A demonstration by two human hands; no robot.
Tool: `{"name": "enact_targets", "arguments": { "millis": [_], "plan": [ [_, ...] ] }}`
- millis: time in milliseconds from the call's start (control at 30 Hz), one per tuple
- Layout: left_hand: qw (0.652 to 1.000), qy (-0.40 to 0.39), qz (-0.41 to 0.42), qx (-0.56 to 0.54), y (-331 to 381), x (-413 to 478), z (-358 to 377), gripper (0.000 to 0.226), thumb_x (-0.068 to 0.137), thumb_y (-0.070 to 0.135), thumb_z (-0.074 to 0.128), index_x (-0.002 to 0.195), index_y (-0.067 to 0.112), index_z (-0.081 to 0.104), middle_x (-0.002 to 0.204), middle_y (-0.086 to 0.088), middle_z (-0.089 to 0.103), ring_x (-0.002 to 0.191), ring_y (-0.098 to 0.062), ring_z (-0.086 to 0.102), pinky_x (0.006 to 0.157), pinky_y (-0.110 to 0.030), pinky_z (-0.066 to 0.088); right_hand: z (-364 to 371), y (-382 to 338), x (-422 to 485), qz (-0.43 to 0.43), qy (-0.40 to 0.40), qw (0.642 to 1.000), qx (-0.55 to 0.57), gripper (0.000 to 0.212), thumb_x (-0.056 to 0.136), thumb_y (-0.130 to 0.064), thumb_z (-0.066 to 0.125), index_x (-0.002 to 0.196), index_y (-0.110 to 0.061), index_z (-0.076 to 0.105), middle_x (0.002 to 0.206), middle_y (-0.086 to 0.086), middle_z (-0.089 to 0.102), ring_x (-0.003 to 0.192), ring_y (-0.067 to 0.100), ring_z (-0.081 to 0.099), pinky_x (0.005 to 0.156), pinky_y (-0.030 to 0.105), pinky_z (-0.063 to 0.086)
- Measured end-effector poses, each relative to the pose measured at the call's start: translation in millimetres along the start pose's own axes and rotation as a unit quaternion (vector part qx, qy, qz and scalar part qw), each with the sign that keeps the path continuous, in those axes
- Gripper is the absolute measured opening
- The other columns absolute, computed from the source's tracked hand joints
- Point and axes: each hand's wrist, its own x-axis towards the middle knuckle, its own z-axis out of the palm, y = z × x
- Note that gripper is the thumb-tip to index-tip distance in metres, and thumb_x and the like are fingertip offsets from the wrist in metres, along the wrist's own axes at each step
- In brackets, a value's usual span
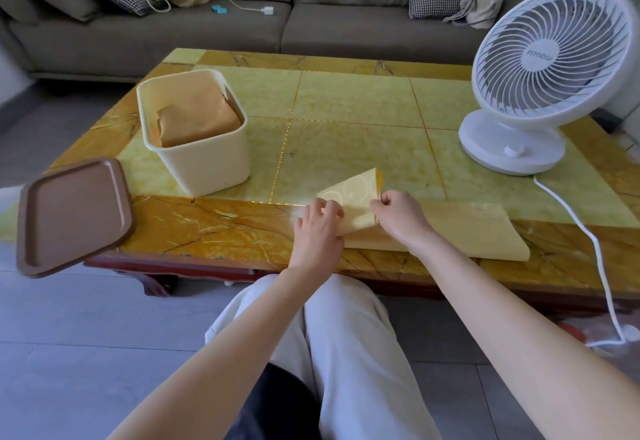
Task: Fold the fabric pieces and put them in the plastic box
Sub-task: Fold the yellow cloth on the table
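A person sits at a tiled table (346,100). The left hand (317,228) and right hand (398,218) each pinch a yellow fabric piece (440,231) at the near edge, mid-fold. The plastic box (207,166) already holds folded tan fabric (199,121); its brown lid (74,214) lies beside it.

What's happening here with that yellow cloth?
A person sitting at the table is folding a pale yellow fabric piece near its front edge. The left hand and the right hand both pinch a corner that is turned up and over. The plastic box stands open with a tan fabric piece already inside. Its brown lid lies at the table's left corner, and a white fan stands on the right.
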Motion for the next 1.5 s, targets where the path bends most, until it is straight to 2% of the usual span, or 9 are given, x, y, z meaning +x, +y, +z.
{"name": "enact_targets", "arguments": {
  "millis": [300, 467, 600, 700, 867, 1000, 1100, 1233, 1500],
  "plan": [
    [0.991, -0.005, -0.087, -0.103, -8, 10, 4, 0.027, 0.088, 0.009, 0.047, 0.115, 0.008, 0.04, 0.116, -0.01, 0.038, 0.089, -0.03, 0.05, 0.062, -0.034, 0.04, 6, 24, 11, 0.07, -0.013, 0.997, 0.032, 0.035, 0.095, -0.016, 0.042, 0.064, -0.015, 0.027, 0.065, 0.003, 0.031, 0.069, 0.023, 0.039, 0.063, 0.036, 0.038],
    [0.988, -0.015, -0.083, -0.128, -9, 19, 6, 0.035, 0.08, -0.008, 0.044, 0.111, 0.008, 0.042, 0.118, -0.01, 0.037, 0.084, -0.028, 0.046, 0.065, -0.035, 0.039, 0, 33, 14, 0.12, -0.006, 0.99, 0.08, 0.04, 0.097, -0.013, 0.042, 0.06, -0.014, 0.029, 0.064, 0.001, 0.034, 0.073, 0.028, 0.054, 0.086, 0.05, 0.053],
    [0.999, -0.019, -0.001, 0.026, -17, 22, 11, 0.053, 0.077, -0.01, 0.046, 0.123, 0.016, 0.043, 0.128, -0.004, 0.04, 0.108, -0.025, 0.043, 0.081, -0.029, 0.035, -1, 46, 15, 0.134, -0.008, 0.988, 0.08, 0.04, 0.098, -0.009, 0.041, 0.06, -0.014, 0.031, 0.064, 0.001, 0.032, 0.061, 0.019, 0.047, 0.074, 0.035, 0.054],
    [0.989, -0.061, 0.073, 0.111, -19, 23, 14, 0.069, 0.078, -0.012, 0.045, 0.137, 0.021, 0.033, 0.148, 0.0, 0.027, 0.128, -0.025, 0.031, 0.099, -0.033, 0.029, 0, 53, 16, 0.117, -0.004, 0.993, 0.003, 0.039, 0.097, -0.01, 0.04, 0.06, -0.015, 0.027, 0.06, 0.002, 0.029, 0.055, 0.017, 0.033, 0.054, 0.028, 0.031],
    [0.967, -0.129, 0.141, 0.166, -20, 23, 15, 0.059, 0.087, -0.003, 0.041, 0.14, 0.022, 0.031, 0.151, 0.002, 0.023, 0.13, -0.025, 0.03, 0.099, -0.034, 0.03, -3, 53, 18, 0.11, -0.001, 0.991, -0.082, 0.036, 0.096, -0.01, 0.039, 0.062, -0.014, 0.028, 0.062, 0.001, 0.031, 0.051, 0.014, 0.029, 0.045, 0.025, 0.021],
    [0.956, -0.151, 0.163, 0.193, -18, 22, 15, 0.052, 0.092, 0.008, 0.038, 0.141, 0.023, 0.029, 0.15, 0.004, 0.025, 0.124, -0.027, 0.035, 0.094, -0.036, 0.034, -2, 57, 18, 0.116, 0.001, 0.989, -0.093, 0.012, 0.098, -0.011, 0.039, 0.102, -0.002, 0.046, 0.085, 0.01, 0.047, 0.063, 0.017, 0.044, 0.052, 0.024, 0.033],
    [0.957, -0.151, 0.166, 0.187, -16, 19, 15, 0.049, 0.092, 0.015, 0.04, 0.139, 0.023, 0.031, 0.147, 0.002, 0.027, 0.121, -0.028, 0.037, 0.092, -0.038, 0.034, -1, 61, 17, 0.12, 0.013, 0.988, -0.091, 0.033, 0.098, -0.013, 0.04, 0.126, 0.006, 0.04, 0.112, 0.022, 0.054, 0.081, 0.025, 0.05, 0.064, 0.03, 0.04],
    [0.978, -0.13, 0.108, 0.125, -13, 16, 16, 0.046, 0.088, 0.025, 0.044, 0.133, 0.018, 0.036, 0.136, -0.006, 0.037, 0.12, -0.028, 0.038, 0.094, -0.04, 0.033, -7, 68, 19, 0.139, 0.032, 0.987, -0.072, 0.041, 0.099, -0.012, 0.04, 0.135, 0.006, 0.031, 0.122, 0.024, 0.051, 0.085, 0.029, 0.054, 0.053, 0.026, 0.037],
    [0.97, -0.141, 0.117, 0.16, -5, 12, 19, 0.043, 0.089, 0.034, 0.043, 0.13, 0.022, 0.039, 0.124, -0.007, 0.04, 0.112, -0.028, 0.039, 0.092, -0.041, 0.033, -8, 73, 2, 0.162, 0.052, 0.981, -0.098, 0.076, 0.091, 0.008, 0.039, 0.145, 0.002, -0.015, 0.155, 0.022, 0.008, 0.128, 0.037, 0.042, 0.095, 0.036, 0.043]
  ]
}}
